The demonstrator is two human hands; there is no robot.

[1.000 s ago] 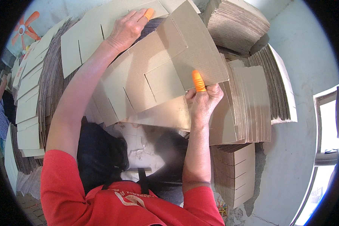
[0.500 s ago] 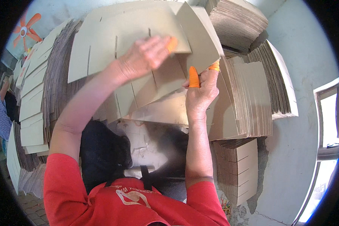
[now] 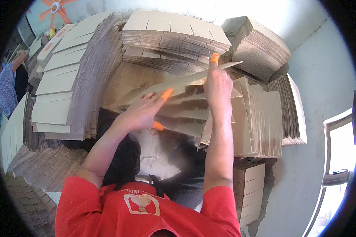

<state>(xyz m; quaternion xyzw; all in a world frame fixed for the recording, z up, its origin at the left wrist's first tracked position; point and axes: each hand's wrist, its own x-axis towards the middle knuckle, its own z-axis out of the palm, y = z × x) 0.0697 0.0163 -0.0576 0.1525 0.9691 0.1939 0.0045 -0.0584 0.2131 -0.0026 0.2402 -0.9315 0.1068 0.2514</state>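
Between my two hands is a slotted cardboard divider (image 3: 182, 81), seen nearly edge-on, with several cross strips (image 3: 186, 114) hanging below it toward me. My left hand (image 3: 140, 112) is closed on its left part, with orange finger covers on two digits. At the right end, my right hand (image 3: 218, 85) grips the cardboard, its orange-tipped finger pointing away from me. What the right hand's other fingers press on is hidden behind the hand. The long sheet tilts up to the right, and parts of it are blurred by motion.
A stack of slotted cardboard sheets (image 3: 174, 31) stands at the far side of the wooden work surface (image 3: 126, 81). Taller stacks line the left (image 3: 61, 79) and upright sheets (image 3: 265, 122) the right. A person in a patterned garment (image 3: 6, 89) is at far left, near an orange fan (image 3: 55, 8).
The large slotted sheet has been tilted from facing me to nearly edge-on, exposing the far stack. My left hand has come down and nearer; my right has moved slightly right. The view has shifted too.
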